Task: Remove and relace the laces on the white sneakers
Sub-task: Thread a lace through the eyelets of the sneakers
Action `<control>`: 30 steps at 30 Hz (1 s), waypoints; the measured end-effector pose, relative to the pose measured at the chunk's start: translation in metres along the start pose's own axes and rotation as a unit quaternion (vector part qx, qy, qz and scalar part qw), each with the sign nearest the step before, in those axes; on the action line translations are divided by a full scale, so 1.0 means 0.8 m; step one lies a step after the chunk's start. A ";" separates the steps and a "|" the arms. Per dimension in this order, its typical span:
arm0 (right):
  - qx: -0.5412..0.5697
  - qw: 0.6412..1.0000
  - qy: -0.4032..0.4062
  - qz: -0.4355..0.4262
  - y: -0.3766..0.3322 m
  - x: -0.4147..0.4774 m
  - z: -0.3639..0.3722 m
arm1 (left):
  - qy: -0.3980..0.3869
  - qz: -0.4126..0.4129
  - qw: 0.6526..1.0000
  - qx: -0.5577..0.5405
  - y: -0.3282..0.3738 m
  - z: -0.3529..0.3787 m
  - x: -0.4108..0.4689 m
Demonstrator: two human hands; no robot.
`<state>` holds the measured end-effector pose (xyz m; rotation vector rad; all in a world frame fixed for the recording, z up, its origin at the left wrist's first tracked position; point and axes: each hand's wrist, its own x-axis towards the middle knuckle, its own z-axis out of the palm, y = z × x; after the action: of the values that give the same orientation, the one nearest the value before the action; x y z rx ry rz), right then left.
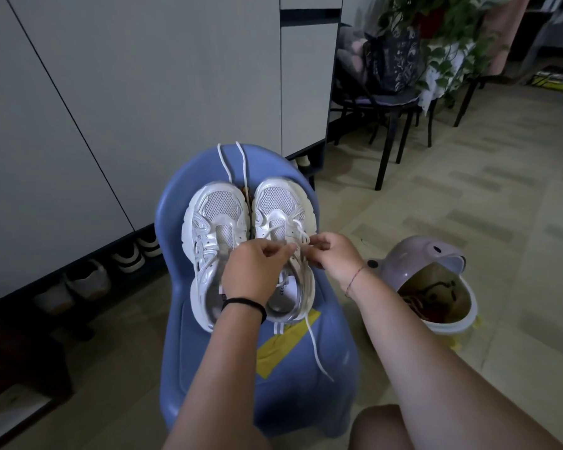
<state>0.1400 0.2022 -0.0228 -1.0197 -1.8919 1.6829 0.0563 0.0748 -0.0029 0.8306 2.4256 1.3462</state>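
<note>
Two white sneakers stand side by side on a blue plastic chair [182, 336], toes pointing away from me. The left sneaker [213, 219] has no lace in its eyelets. A loose white lace [233, 164] lies over the chair's back edge beyond the toes. The right sneaker [280, 209] has a white lace crossed through its lower eyelets. My left hand [257, 271] and my right hand [333, 254] meet over its upper eyelets, each pinching part of that lace [301, 238]. One end of the lace [317, 352] trails down over the seat toward me.
A yellow tape patch [283, 342] is stuck on the seat. A lilac bin [429, 280] with an open lid stands on the floor to the right. White cabinets [111, 92] with shoes beneath them run along the left; black chairs [394, 118] and a plant stand behind.
</note>
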 end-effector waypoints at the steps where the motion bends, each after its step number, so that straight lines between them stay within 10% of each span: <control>1: 0.004 1.000 0.006 0.002 -0.001 -0.003 -0.002 | 0.003 -0.004 1.000 -0.004 0.000 0.001 -0.001; 10: -0.106 0.972 -0.119 0.172 0.017 -0.067 -0.035 | 0.010 0.003 1.000 0.004 0.005 0.004 -0.013; 19: 0.019 0.927 -0.313 0.207 0.005 -0.117 -0.058 | 0.001 0.023 1.000 -0.016 0.006 0.002 -0.021; 30: -0.247 0.923 -0.214 0.205 0.037 -0.091 -0.043 | -0.002 0.028 0.999 -0.025 0.005 -0.001 -0.017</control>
<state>0.2195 0.1714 -0.0328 -1.4061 -2.6288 1.8016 0.0680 0.0678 -0.0001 0.8926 2.3710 1.4179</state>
